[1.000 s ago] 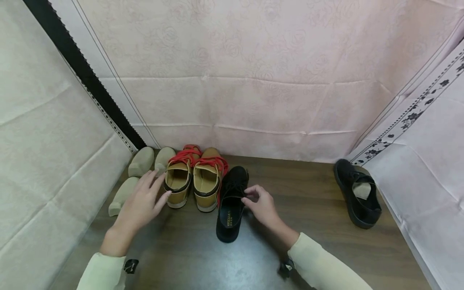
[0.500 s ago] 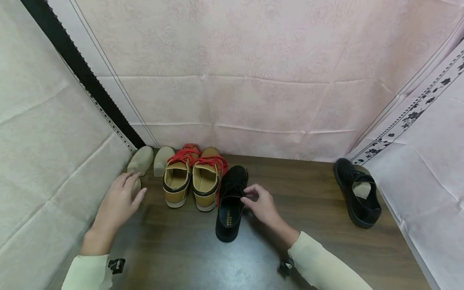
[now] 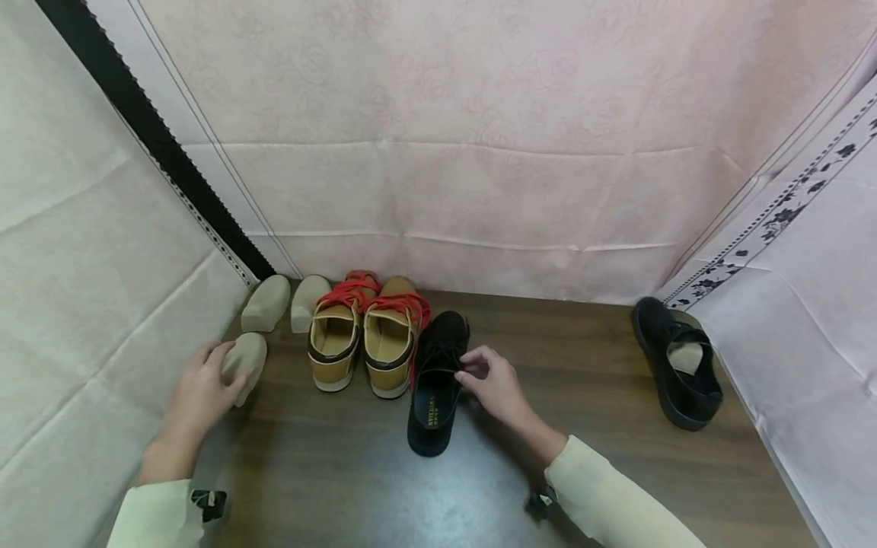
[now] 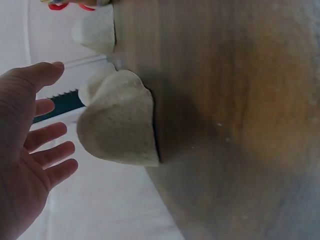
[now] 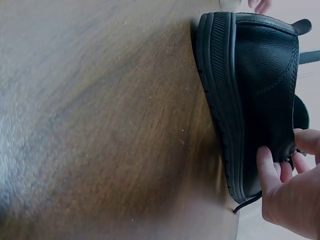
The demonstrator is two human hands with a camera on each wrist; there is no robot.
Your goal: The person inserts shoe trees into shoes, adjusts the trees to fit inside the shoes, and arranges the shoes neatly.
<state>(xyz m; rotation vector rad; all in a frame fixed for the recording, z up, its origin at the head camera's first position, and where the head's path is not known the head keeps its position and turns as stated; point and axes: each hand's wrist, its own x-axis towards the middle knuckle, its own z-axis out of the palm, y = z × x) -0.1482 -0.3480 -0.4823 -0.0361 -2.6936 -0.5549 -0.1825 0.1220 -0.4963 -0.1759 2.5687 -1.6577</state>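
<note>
Two hands are at work: the left hand (image 3: 200, 390) is spread loosely, thumb out and fingers slightly bent, beside a pale insert (image 3: 248, 358) near the left edge of the wooden surface (image 3: 342, 472); the right hand (image 3: 496, 384) pinches the black shoe (image 3: 433, 388) between thumb and fingers at the side of its opening, by the laces. Over the last second the left hand has swung left, away from the tan shoes (image 3: 334, 358), and the insert it had covered half a second ago now shows. The right hand and its shoe have stayed put.

That shoe stands right of the tan pair, its insole exposed with gold lettering (image 3: 433, 411); smooth dark leather, a ridged sole and a heel tab show up close. The tan pair has red laces (image 3: 352, 293) and light linings. Two more pale inserts (image 3: 266, 303) lie in the back left corner. Toward the back right corner, another black shoe (image 3: 659, 354) holds a pale insert inside (image 3: 684, 358).
</note>
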